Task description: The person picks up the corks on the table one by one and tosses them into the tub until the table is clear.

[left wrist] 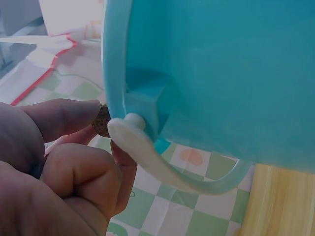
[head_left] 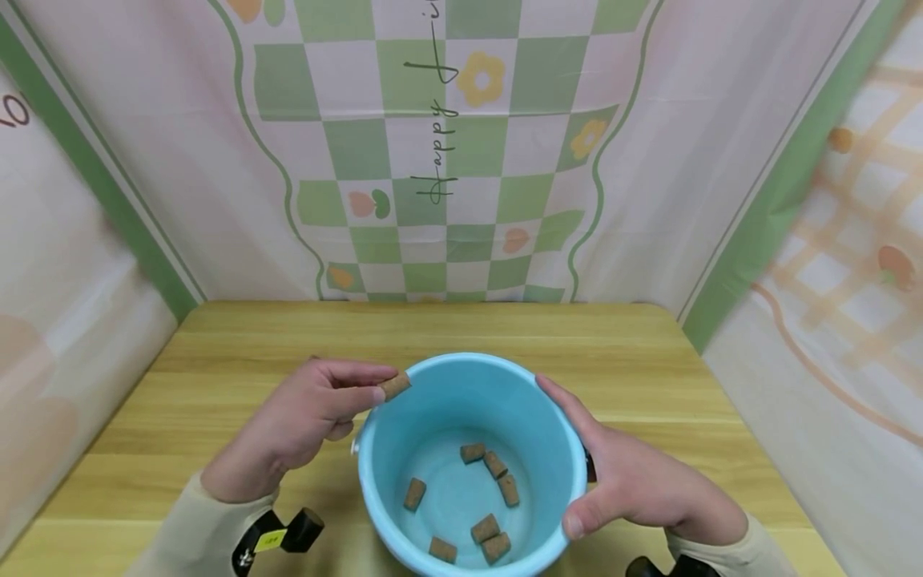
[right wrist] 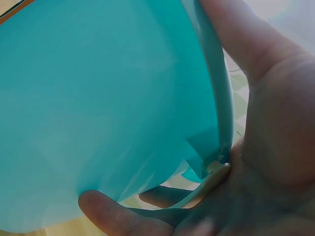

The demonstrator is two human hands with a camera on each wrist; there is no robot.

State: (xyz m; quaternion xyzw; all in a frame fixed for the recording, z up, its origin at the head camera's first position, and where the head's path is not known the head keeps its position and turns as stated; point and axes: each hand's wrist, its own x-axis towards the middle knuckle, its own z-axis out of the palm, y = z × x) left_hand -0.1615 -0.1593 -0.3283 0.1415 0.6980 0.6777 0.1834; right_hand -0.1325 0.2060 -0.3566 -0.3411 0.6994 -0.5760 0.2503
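A light blue bucket (head_left: 461,397) stands in front of me, its opening facing up. My left hand (head_left: 303,417) pinches a brown cork (head_left: 395,386) between thumb and fingertips at the bucket's upper left rim. In the left wrist view that cork (left wrist: 102,121) shows just beside the rim, near the handle's pivot. My right hand (head_left: 630,477) grips the bucket's right side, thumb on the rim. Its other fingers (right wrist: 118,216) spread along the outer wall in the right wrist view. Several corks (head_left: 485,527) lie scattered on the bucket's floor.
Under the bucket is a wood-grain table (head_left: 238,344). The bucket's pale handle (left wrist: 167,172) hangs down along its outside. A checkered cloth (head_left: 476,208) rises behind the table's back edge, with more printed cloth (head_left: 851,320) at both sides.
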